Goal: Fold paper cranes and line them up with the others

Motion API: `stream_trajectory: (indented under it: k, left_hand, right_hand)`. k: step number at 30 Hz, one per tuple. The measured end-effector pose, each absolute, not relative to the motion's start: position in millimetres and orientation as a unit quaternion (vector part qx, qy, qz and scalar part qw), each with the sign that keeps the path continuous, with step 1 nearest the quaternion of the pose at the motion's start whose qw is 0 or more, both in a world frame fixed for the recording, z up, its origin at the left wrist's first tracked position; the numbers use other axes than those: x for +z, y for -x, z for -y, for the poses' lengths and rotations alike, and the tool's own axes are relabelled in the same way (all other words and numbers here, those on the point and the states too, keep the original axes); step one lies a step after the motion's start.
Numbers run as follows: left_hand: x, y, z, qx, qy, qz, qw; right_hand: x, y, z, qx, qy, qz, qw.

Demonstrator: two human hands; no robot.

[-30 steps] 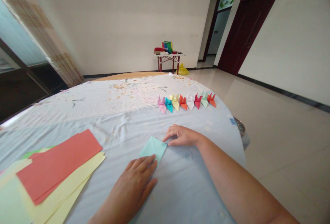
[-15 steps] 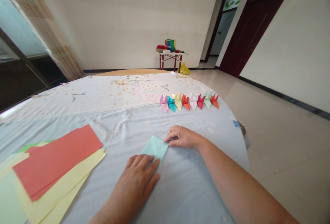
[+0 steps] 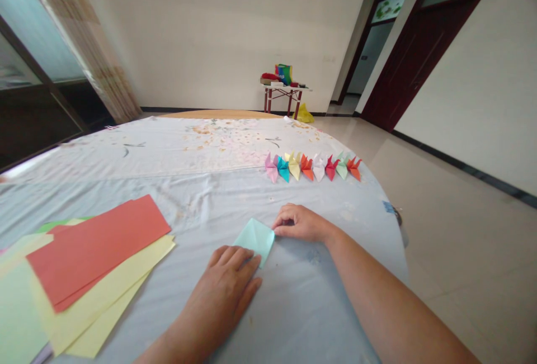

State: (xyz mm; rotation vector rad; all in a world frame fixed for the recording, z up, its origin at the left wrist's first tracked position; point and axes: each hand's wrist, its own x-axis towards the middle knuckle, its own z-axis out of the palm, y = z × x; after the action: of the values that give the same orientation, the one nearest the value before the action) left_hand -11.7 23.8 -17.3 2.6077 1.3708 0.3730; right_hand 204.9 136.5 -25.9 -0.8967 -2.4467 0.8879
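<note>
A small folded sheet of light turquoise paper [image 3: 257, 235] lies on the cloth, with crease lines across its face. My left hand [image 3: 229, 280] rests flat over its lower left part, fingers stretched out and pressing it down. At the right corner of the paper, my right hand [image 3: 300, 222] has thumb and forefinger pinched together on the edge. The part of the paper beneath my left fingers is hidden.
Red sheets [image 3: 104, 246] and yellow sheets [image 3: 109, 302] lie stacked at the left. Several folded paper cranes [image 3: 306, 167] stand in a row at the right back of the round, cloth-covered table [image 3: 201, 185]. A small side table [image 3: 285, 89] stands by the wall.
The view has shifted slightly, so everything sits a little further right. Both hands keep nearly the same places on the turquoise paper.
</note>
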Motion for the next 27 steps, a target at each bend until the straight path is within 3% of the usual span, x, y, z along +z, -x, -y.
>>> stream_trajectory:
  k: [15, 21, 27]
  left_hand:
    - [-15, 10, -23, 0.121, -0.87, -0.467, 0.097]
    - [-15, 8, -23, 0.113, -0.867, -0.475, 0.098]
    - [-16, 7, -21, 0.098, -0.868, -0.479, 0.085]
  right_hand:
    - [-27, -197, -136, 0.28, 0.336, 0.875, 0.21]
    - [-29, -181, -130, 0.279, 0.319, 0.869, 0.256]
    - [-35, -166, -128, 0.242, 0.368, 0.868, 0.228]
